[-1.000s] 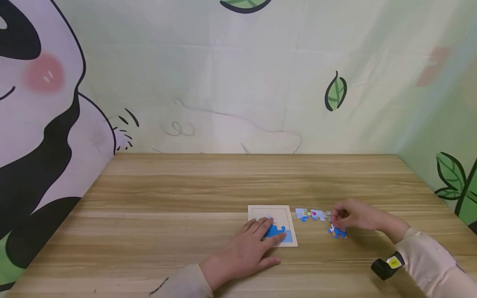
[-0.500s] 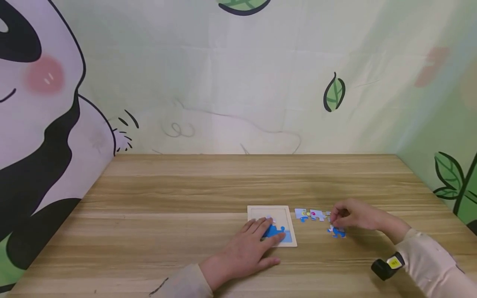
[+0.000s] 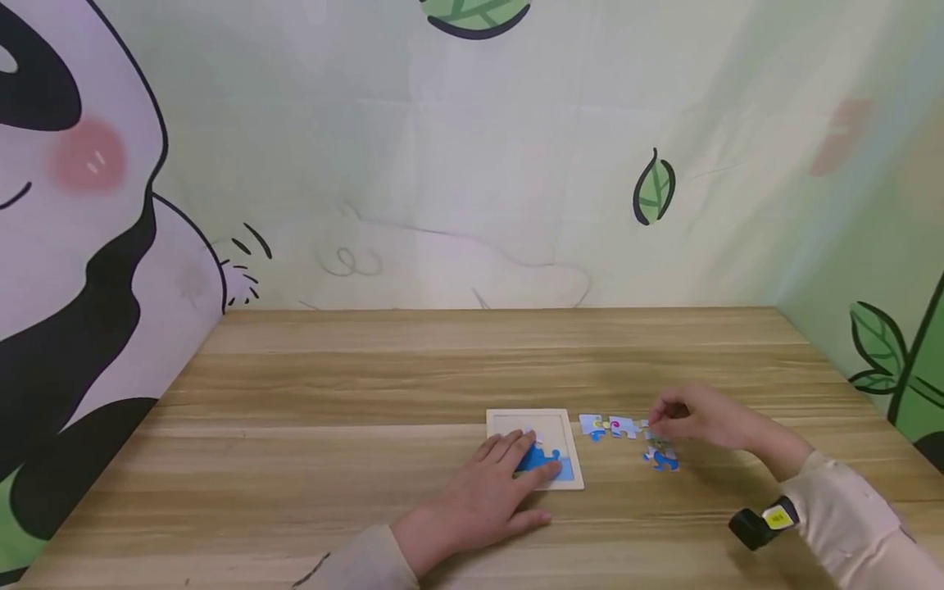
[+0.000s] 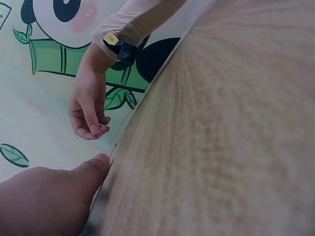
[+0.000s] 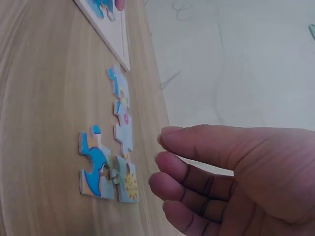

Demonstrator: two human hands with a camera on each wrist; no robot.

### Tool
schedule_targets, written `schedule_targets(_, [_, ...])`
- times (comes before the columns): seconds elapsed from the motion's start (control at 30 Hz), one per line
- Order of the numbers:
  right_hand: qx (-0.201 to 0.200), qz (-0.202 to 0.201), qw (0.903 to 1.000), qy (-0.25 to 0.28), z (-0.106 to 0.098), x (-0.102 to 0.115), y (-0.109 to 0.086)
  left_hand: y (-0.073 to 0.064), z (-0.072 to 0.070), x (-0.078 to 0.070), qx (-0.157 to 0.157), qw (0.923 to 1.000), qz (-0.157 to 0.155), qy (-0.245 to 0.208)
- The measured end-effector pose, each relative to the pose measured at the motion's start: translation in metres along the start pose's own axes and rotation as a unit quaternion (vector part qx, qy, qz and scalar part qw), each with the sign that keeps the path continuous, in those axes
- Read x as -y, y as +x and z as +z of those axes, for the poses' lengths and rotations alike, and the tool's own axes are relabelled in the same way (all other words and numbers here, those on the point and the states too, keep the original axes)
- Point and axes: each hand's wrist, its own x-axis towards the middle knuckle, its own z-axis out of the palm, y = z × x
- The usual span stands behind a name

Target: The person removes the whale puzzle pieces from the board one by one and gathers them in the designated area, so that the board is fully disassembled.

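Note:
My left hand (image 3: 492, 492) lies flat with fingers spread on a square wooden puzzle tray (image 3: 578, 475), over a blue picture filling its lower part. In the right wrist view, my right hand (image 5: 211, 177) has loosely curled fingers, and a gap shows between thumb and fingertips with nothing in it. It hovers over loose jigsaw pieces right of the tray. One blue piece (image 5: 97, 169) lies against a piece with a yellow sun (image 5: 129, 184). Beyond them, a piece with a pink swirl (image 5: 124, 127) and another pale piece (image 5: 122, 88) continue the row towards the tray.
The wood-grain table (image 3: 332, 377) runs back to a wall covering (image 3: 369, 164) printed with leaves and a panda. A black camera (image 3: 763, 524) with a yellow label is strapped to the right wrist, just above the tabletop.
My right hand has risen slightly off the blue piece, which now shows more fully. The left hand stays on the tray. The head view has shifted a little.

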Motion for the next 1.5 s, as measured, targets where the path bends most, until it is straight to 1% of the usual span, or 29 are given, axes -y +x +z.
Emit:
schedule_targets(0.1, [-0.009, 0.0, 1.0, 0.004, 0.001, 0.005, 0.001, 0.0, -0.001, -0.001, 0.0, 1.0, 0.001, 0.007])
schedule_targets(0.2, [-0.017, 0.013, 0.9998, 0.007, 0.002, 0.012, 0.003, 0.0, -0.002, -0.001, -0.001, 0.9999, 0.002, 0.013])
schedule_targets(0.33, [-0.031, 0.023, 0.9992, -0.011, 0.004, 0.02, 0.008, -0.001, -0.004, -0.001, 0.002, 0.9998, 0.002, 0.017])
schedule_targets(0.47, [-0.043, 0.023, 0.9984, -0.03, 0.007, 0.027, 0.014, -0.003, -0.006, 0.001, 0.005, 0.9997, 0.001, 0.026])
schedule_targets(0.53, [-0.046, 0.019, 0.9983, -0.03, 0.009, 0.03, 0.018, -0.004, -0.007, 0.001, 0.008, 0.9995, 0.0, 0.03])
schedule_targets(0.7, [-0.053, 0.004, 0.9984, -0.022, 0.015, 0.038, 0.025, -0.007, -0.008, 0.003, 0.018, 0.9995, -0.007, 0.024])
schedule_targets(0.77, [-0.052, 0.001, 0.9985, -0.017, 0.018, 0.041, 0.028, -0.009, -0.008, 0.004, 0.019, 0.9995, -0.008, 0.023])
schedule_targets(0.97, [-0.052, -0.013, 0.9985, -0.01, 0.03, 0.043, 0.035, -0.013, -0.009, 0.007, 0.018, 0.999, -0.013, 0.038])
schedule_targets(1.13, [-0.051, -0.015, 0.9985, 0.004, 0.037, 0.046, 0.04, -0.017, -0.009, 0.009, 0.008, 0.9994, -0.008, 0.033])
schedule_targets(1.3, [-0.046, -0.017, 0.9988, 0.004, 0.043, 0.049, 0.047, -0.021, -0.008, 0.011, -0.004, 0.9996, 0.001, 0.029])
schedule_targets(1.37, [-0.045, -0.022, 0.9987, 0.004, 0.046, 0.051, 0.049, -0.022, -0.007, 0.011, -0.002, 0.9996, 0.002, 0.029])
schedule_targets(1.5, [-0.045, -0.031, 0.9985, 0.005, 0.053, 0.052, 0.054, -0.023, -0.004, 0.01, 0.011, 0.9995, 0.0, 0.03])
